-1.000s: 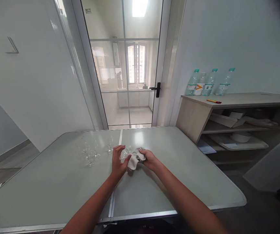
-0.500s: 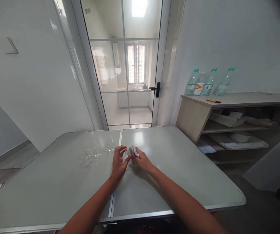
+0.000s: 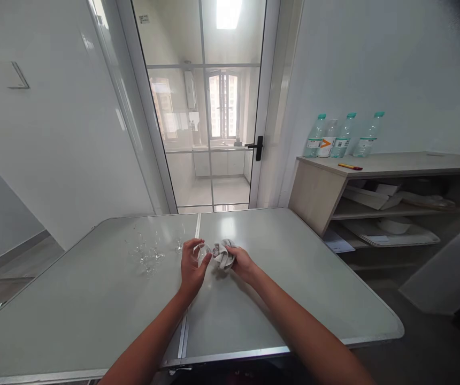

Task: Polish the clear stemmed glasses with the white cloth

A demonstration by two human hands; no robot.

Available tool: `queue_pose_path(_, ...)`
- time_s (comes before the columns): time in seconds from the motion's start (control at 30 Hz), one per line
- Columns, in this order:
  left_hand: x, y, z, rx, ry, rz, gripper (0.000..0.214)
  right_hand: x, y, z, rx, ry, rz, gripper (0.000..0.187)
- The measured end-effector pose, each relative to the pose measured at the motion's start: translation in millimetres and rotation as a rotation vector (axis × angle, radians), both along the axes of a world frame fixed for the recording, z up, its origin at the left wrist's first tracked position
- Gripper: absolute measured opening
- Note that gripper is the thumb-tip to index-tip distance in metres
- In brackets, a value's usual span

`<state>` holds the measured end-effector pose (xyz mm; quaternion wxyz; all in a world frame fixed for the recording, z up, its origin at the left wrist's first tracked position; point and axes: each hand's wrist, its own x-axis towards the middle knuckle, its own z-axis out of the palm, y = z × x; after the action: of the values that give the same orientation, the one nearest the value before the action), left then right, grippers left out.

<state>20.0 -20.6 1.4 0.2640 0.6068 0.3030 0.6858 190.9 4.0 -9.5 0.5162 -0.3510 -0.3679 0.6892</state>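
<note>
A left hand (image 3: pixel 193 267) cups a clear drinking glass (image 3: pixel 203 251); the right hand (image 3: pixel 243 263) grips a crumpled white cloth (image 3: pixel 224 256), between both hands. Thin glass likely wants light, even pressure.

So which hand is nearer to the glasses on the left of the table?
Left. The left hand is just right of the glasses, holding another glass; the right hand is farther right, holding a cloth.

Blocked left of left hand (image 3: pixel 192 266) by clustered glasses (image 3: pixel 147 258) and a lone glass (image 3: pixel 179 247). Filled toward right hand (image 3: pixel 245 264) by held glass (image 3: pixel 203 251) and cloth (image 3: pixel 224 256). Passable over table (image 3: pixel 318 283) right of right arm (image 3: pixel 294 316), up to shelf unit (image 3: pixel 319 192); also nearside, left of left arm (image 3: pixel 146 336).
</note>
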Motion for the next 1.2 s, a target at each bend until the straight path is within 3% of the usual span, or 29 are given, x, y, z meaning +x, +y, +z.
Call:
queue_pose_path(0.07, -2.0, 2.0, 0.9, -0.005, -0.02, 0.018, 0.042, 3.0, 1.2, 1.2, -0.036, 0.005, -0.074, 0.026)
queue_pose_path(0.23, -3.9, 1.8, 2.7, -0.04, -0.034, 0.038, 0.042, 22.8, 11.2, -2.7, -0.026, -0.07, -0.455, 0.021)
queue_pose_path(0.3, -2.5, 0.3, 2.6, -0.036, -0.027, 0.027, 0.042, 25.8, 12.4, -4.4, -0.025, -0.076, -0.506, 0.021)
queue_pose_path(0.53, 1.4, -2.0, 1.9, 0.032, 0.033, -0.002, 0.04, 2.7, 3.2, 0.7, -0.058, 0.052, -0.174, 0.027)
queue_pose_path(0.63, -1.2, -0.8, 3.0, 0.031, 0.025, 0.027, 0.041, 2.0, 0.2, 4.1, -0.06, 0.113, -0.094, 0.026)
queue_pose_path(0.93, 1.1, -2.0, 1.7, 0.033, 0.038, 0.005, 0.04, 7.0, -1.4, 10.8, -0.031, 0.127, -0.099, 0.023)
queue_pose_path(1.07, -1.2, -0.9, 1.9, 0.021, 0.035, 0.044, 0.041, 3.5, -3.4, 11.9, 0.013, -0.068, -0.063, 0.025)
queue_pose_path(1.2, -3.2, 0.3, 2.7, 0.007, 0.055, 0.13, 0.04, 9.7, -0.8, 9.3, 0.066, -0.232, -0.15, 0.018)
